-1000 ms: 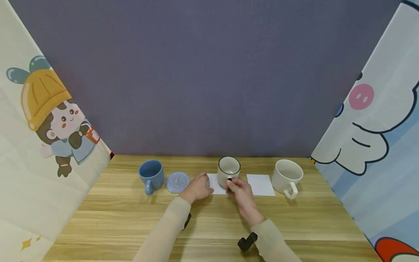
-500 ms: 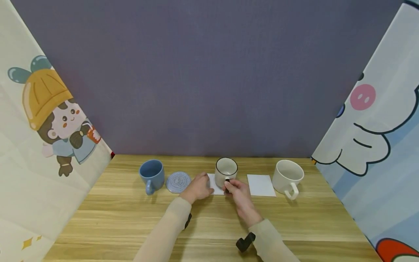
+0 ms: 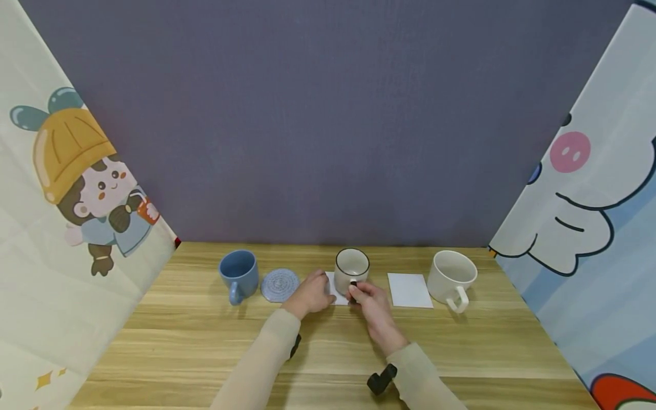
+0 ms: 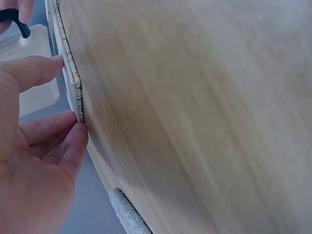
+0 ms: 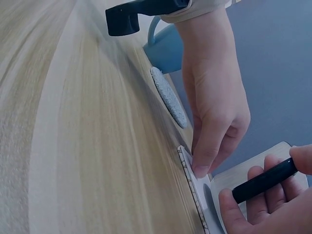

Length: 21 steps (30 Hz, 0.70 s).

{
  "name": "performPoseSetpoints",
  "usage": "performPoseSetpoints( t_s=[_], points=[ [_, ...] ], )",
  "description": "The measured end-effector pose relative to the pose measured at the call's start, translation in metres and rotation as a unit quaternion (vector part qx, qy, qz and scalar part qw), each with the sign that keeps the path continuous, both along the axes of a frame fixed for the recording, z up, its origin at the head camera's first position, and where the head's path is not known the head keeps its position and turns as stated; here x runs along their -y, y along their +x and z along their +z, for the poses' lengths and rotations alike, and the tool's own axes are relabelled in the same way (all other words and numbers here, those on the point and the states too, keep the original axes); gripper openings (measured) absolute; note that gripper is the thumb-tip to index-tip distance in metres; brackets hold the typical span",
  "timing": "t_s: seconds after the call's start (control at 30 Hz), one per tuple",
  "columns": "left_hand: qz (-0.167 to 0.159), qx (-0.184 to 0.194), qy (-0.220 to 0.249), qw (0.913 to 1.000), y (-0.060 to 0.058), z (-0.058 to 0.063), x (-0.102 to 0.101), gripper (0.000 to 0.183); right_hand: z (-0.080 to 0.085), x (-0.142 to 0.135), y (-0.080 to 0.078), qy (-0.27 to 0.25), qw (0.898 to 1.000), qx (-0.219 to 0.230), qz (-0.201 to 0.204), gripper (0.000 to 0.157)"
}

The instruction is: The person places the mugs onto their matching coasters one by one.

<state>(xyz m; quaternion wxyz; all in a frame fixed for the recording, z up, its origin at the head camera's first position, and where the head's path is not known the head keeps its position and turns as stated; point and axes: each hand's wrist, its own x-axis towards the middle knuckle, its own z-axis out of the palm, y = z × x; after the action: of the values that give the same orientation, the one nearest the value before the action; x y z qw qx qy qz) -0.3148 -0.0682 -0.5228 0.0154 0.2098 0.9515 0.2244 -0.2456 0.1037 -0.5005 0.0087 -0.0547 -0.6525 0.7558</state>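
Note:
My right hand [image 3: 376,310] grips the black handle [image 5: 265,180] of a white mug with a dark rim [image 3: 351,263]. The mug is upright and over a white square coaster [image 3: 338,298], with its handle toward me. At the coaster's left side, my left hand [image 3: 310,293] holds it between thumb and fingertips; the left wrist view shows the thumb [image 4: 41,70] on the near edge and the fingers around the left corner. Part of the coaster is hidden by the mug and both hands.
To the left lie a round blue-grey woven coaster [image 3: 279,285] and a blue mug [image 3: 246,279]. A second white square coaster [image 3: 410,290] and a larger white mug [image 3: 446,282] stand on the right. Behind the wooden table [image 3: 205,353] rises a dark grey panel [image 3: 328,125].
The dark-rimmed mug has shifted a little left and slightly toward me in my right hand, further over the square coaster. My left hand stays in place on the coaster.

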Motion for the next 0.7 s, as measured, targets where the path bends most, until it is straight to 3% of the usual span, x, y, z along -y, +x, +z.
performPoseSetpoints(
  t_s=[0.7],
  points=[
    [0.002, 0.000, 0.013, 0.9999, 0.002, 0.001, 0.001, 0.051, -0.006, 0.010, -0.002, 0.016, 1.000, -0.005, -0.002, 0.018]
  ],
)
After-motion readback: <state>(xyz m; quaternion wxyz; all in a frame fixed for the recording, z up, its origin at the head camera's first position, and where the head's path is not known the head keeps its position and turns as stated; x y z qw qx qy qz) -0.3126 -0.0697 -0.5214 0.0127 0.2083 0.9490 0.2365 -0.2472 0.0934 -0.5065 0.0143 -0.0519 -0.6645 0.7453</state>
